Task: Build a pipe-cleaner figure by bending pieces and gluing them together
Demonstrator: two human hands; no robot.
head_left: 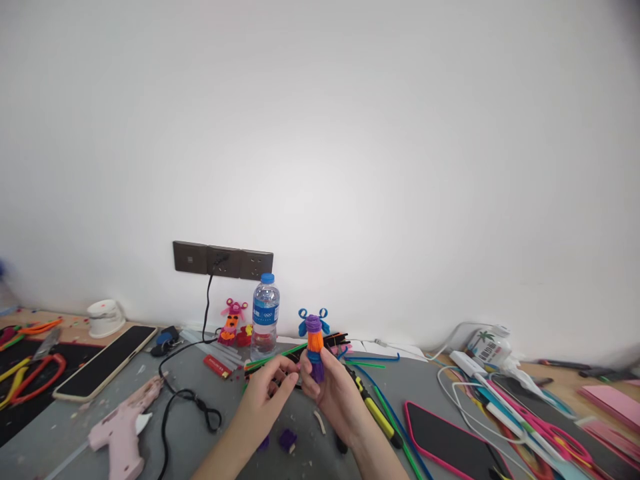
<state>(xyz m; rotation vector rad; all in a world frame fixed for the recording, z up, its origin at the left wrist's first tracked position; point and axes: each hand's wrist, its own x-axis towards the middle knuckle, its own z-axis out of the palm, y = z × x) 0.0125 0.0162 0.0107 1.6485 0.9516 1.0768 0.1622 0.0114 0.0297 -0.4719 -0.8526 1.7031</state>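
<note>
Upright in my right hand [336, 390] is a small pipe-cleaner figure [315, 341], its thumb and fingers closed round the lower part. The figure has a purple top, an orange middle, a blue and purple base, and blue curls with side pieces near its head. Just left of it, my left hand [270, 392] is loosely curled, thumb apart from the fingers, and I see nothing in it. Purple bits [288, 440] lie on the grey mat [195, 440] below the hands. Behind my left hand, a similar pink and orange figure [231, 327] stands beside a water bottle [266, 317].
A pink glue gun [120, 427] with a black cord lies at left, near a phone [107, 363] and red-handled pliers [43, 380]. Right of my hands are a yellow-black tool [377, 413], green and blue pipe cleaners [400, 417], a pink-cased phone [450, 440] and pink scissors [560, 440].
</note>
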